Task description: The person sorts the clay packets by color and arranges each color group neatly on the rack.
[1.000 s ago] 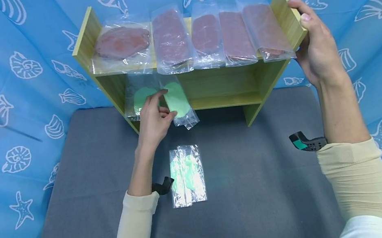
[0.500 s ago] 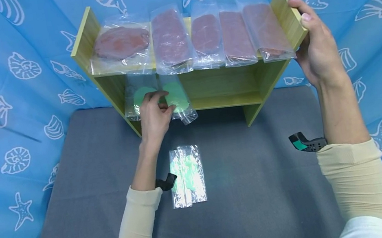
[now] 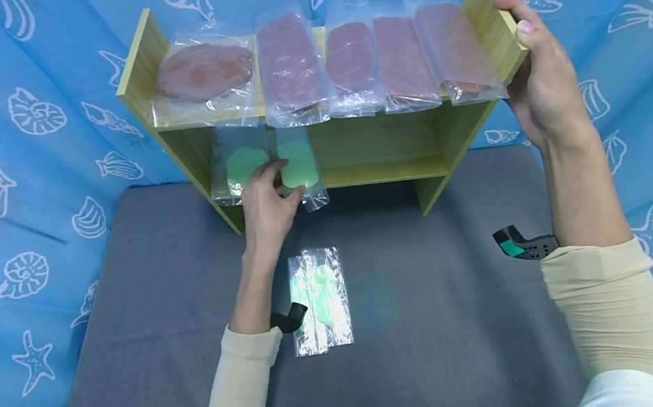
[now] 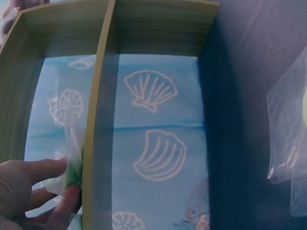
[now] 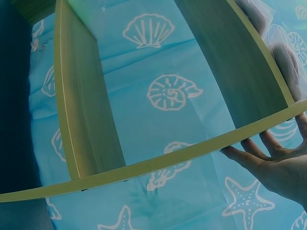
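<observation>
My left hand (image 3: 266,205) pinches a clear plastic bag with a pale green flat piece inside (image 3: 298,165) at the left part of the lower shelf. The wrist view shows thumb and fingers on the bag (image 4: 73,143), standing close to the shelf board's edge. To its left is another bag with a green piece (image 3: 246,164), partly hidden by my fingers. On the far side, my right hand (image 3: 549,82) rests its fingertips against the outside of the shelf's right panel (image 3: 493,31); the right wrist view shows those fingers fairly straight.
The wooden shelf (image 3: 385,172) stands on a grey cloth table (image 3: 446,326). Several bags with reddish-brown flat pieces (image 3: 289,65) line its top. Two shiny bags with green pieces (image 3: 319,303) lie on the table in front. A blue shell-print curtain (image 3: 9,244) surrounds it.
My left hand has pushed the green-piece bag slightly back and to the left onto the lower shelf, and the bag has straightened. My right hand stays at the panel.
</observation>
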Motion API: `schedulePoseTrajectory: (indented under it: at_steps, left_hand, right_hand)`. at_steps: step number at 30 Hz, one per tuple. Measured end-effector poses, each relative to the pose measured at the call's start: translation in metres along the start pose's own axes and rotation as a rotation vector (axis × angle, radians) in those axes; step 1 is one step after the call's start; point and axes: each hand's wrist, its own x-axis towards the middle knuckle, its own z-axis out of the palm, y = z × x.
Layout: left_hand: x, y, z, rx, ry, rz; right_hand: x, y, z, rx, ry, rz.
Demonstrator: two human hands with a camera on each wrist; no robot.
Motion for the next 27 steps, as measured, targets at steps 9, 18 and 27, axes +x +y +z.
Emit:
schedulePoseTrajectory:
  at_steps: [9, 18, 27]
  left_hand:
    - [-0.005, 0.003, 0.008, 0.044, 0.105, -0.008]
    - [-0.016, 0.006, 0.003, 0.005, 0.147, -0.023]
    - [-0.037, 0.002, -0.012, -0.138, 0.139, 0.019]
  right_hand:
    - [0.000, 0.001, -0.001, -0.010, -0.004, -0.005]
    - [0.001, 0.001, 0.001, -0.007, -0.008, -0.011]
    - [0.001, 0.000, 0.002, -0.009, 0.002, 0.000]
